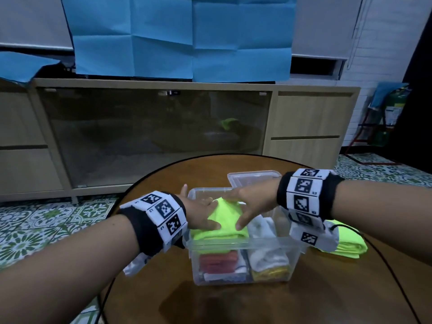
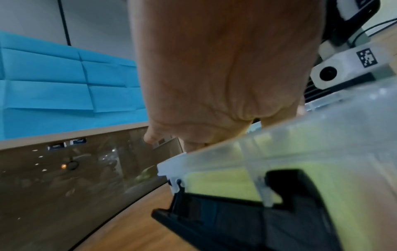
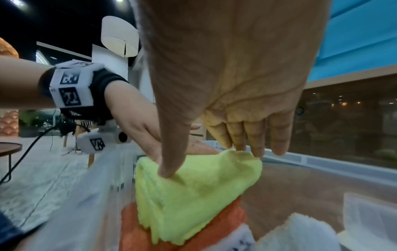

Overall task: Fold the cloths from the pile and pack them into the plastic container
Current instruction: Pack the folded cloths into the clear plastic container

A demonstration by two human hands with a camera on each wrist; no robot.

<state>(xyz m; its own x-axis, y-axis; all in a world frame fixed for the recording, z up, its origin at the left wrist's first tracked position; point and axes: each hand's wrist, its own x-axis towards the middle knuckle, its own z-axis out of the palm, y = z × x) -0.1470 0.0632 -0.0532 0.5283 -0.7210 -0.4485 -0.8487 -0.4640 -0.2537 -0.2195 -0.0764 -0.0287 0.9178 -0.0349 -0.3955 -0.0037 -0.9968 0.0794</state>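
Observation:
A clear plastic container (image 1: 243, 246) stands on the round wooden table. A folded neon-green cloth (image 1: 225, 224) lies on top of its left stack, over a red cloth (image 1: 219, 261). My left hand (image 1: 202, 213) lies flat against the green cloth's left side, thumb resting on it. My right hand (image 1: 244, 205) presses the cloth from above with straight fingers. In the right wrist view the thumb (image 3: 168, 171) pushes into the green cloth (image 3: 193, 195) and the fingertips (image 3: 247, 146) touch its far edge. The left wrist view shows the palm (image 2: 214, 76) above the container wall (image 2: 322, 135).
White cloths (image 1: 264, 228) and a yellow one (image 1: 271, 273) fill the container's right side. Its lid (image 1: 253, 177) lies behind it. Another folded neon-green cloth (image 1: 349, 247) sits on the table (image 1: 257, 305) at the right. A glass-fronted cabinet (image 1: 152, 132) stands beyond.

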